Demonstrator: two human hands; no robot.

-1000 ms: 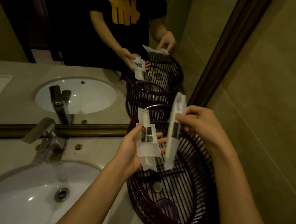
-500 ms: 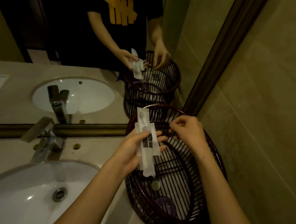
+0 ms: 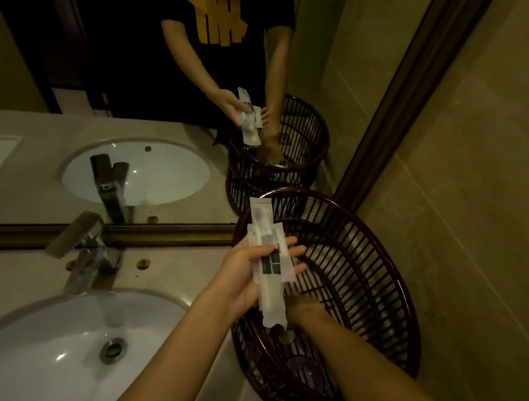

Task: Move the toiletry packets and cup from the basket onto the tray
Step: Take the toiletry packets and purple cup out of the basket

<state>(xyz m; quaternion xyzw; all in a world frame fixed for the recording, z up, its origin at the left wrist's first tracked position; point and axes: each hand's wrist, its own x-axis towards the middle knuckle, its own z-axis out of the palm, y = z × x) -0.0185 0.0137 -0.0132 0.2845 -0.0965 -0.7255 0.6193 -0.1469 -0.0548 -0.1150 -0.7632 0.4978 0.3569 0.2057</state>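
Head view: packets [image 3: 268,263] lengthwise toward mirror [image 3: 103,70].

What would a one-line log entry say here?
left hand: holds packets | right hand: reaching inside basket | tray: unseen

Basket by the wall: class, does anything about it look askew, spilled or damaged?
Yes: the basket sits tilted, its rim dipping toward the sink. No spill or damage shows. The right hand reaches inside it.

basket [image 3: 381,288] open-topped, wall [image 3: 481,200] close beside
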